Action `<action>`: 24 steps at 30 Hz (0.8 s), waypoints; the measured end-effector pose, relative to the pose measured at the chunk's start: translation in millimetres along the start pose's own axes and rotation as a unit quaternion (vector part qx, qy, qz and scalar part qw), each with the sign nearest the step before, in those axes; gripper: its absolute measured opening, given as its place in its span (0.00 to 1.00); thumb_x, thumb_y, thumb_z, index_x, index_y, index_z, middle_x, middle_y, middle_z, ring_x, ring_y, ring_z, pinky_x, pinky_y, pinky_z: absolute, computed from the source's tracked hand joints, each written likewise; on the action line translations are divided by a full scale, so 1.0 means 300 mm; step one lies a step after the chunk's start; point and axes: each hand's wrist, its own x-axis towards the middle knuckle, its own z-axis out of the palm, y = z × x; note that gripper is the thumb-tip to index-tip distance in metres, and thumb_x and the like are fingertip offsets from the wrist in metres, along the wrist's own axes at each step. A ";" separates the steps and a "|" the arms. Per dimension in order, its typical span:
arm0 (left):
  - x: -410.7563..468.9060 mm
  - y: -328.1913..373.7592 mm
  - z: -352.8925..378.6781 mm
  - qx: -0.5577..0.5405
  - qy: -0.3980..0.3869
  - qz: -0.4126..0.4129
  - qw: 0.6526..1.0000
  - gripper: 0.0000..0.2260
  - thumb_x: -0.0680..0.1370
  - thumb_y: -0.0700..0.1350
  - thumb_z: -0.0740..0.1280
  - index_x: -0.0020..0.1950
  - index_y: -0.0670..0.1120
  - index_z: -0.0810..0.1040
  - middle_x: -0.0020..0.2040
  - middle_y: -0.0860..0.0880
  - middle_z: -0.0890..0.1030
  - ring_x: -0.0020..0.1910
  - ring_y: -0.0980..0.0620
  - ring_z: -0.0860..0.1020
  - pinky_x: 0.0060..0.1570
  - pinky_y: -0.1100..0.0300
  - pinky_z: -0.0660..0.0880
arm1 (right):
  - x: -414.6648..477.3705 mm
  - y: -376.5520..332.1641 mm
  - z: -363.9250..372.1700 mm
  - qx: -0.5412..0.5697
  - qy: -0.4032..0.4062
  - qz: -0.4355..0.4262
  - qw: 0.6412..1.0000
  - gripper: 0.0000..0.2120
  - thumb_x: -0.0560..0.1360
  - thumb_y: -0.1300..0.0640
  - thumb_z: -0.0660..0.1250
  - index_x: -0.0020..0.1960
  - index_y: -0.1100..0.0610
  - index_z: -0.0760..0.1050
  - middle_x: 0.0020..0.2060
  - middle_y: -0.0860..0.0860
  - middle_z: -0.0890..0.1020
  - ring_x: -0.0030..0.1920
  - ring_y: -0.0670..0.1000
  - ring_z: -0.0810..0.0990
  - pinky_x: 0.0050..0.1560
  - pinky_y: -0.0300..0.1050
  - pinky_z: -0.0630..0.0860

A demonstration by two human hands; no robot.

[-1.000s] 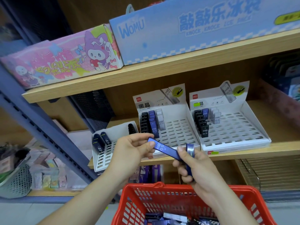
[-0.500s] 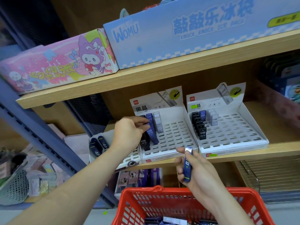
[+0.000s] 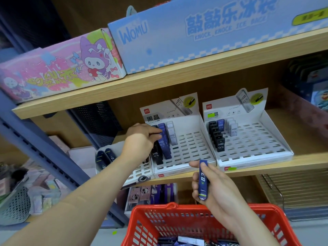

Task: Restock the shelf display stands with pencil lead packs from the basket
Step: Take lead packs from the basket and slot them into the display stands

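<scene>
Nearest, the red basket (image 3: 170, 207) holds loose packs (image 3: 184, 241), and just above its far rim the right hand (image 3: 214, 185) grips a dark blue lead pack (image 3: 203, 181) upright, its top near the shelf's front edge (image 3: 310, 163). Farther in, the left hand (image 3: 142, 139) pinches the top of a blue pack (image 3: 164, 142) at the left of the middle stand (image 3: 191, 153), whose slots to the right lie open. The right stand (image 3: 252, 139) is likewise mostly open slots.

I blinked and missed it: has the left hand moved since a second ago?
Yes. The left hand has gone up and forward, from near the middle display stand's front edge to the blue lead pack in its back rows.
</scene>
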 end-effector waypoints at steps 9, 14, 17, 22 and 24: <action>0.016 -0.017 0.042 0.098 -0.061 0.045 0.992 0.10 0.78 0.42 0.66 0.58 0.46 0.82 0.58 0.49 0.80 0.60 0.49 0.71 0.55 0.73 0.60 | 0.010 0.003 -0.011 -0.002 0.011 -0.007 1.000 0.15 0.81 0.57 0.61 0.51 0.64 0.83 0.33 0.54 0.73 0.33 0.51 0.73 0.35 0.46 0.73; 0.032 0.006 0.062 0.096 -0.050 -0.026 0.994 0.08 0.78 0.42 0.67 0.53 0.49 0.84 0.54 0.50 0.81 0.54 0.49 0.77 0.58 0.58 0.73 | 0.003 0.001 -0.025 -0.074 0.015 -0.030 0.997 0.13 0.80 0.54 0.62 0.48 0.54 0.86 0.45 0.48 0.80 0.45 0.49 0.74 0.43 0.44 0.73; 0.049 0.024 0.054 0.118 -0.076 -0.052 0.989 0.07 0.77 0.44 0.67 0.50 0.52 0.83 0.53 0.51 0.82 0.52 0.50 0.77 0.56 0.56 0.76 | 0.000 -0.011 -0.024 -0.039 0.019 -0.034 0.999 0.12 0.80 0.58 0.63 0.48 0.56 0.86 0.38 0.50 0.75 0.36 0.48 0.71 0.36 0.41 0.73; -0.054 0.071 0.033 0.065 -0.034 0.027 0.997 0.10 0.78 0.43 0.65 0.56 0.50 0.82 0.54 0.53 0.80 0.54 0.53 0.75 0.58 0.61 0.70 | 0.000 -0.021 -0.019 0.036 0.020 -0.034 0.999 0.06 0.75 0.65 0.67 0.50 0.60 0.81 0.35 0.54 0.78 0.36 0.50 0.75 0.32 0.39 0.78; -0.131 0.099 0.011 -0.120 -0.091 -0.007 0.989 0.10 0.78 0.41 0.66 0.54 0.54 0.83 0.50 0.58 0.83 0.50 0.59 0.79 0.54 0.62 0.75 | -0.002 -0.023 -0.017 0.048 0.020 -0.039 0.998 0.05 0.74 0.66 0.68 0.49 0.61 0.80 0.36 0.55 0.79 0.37 0.51 0.76 0.33 0.40 0.78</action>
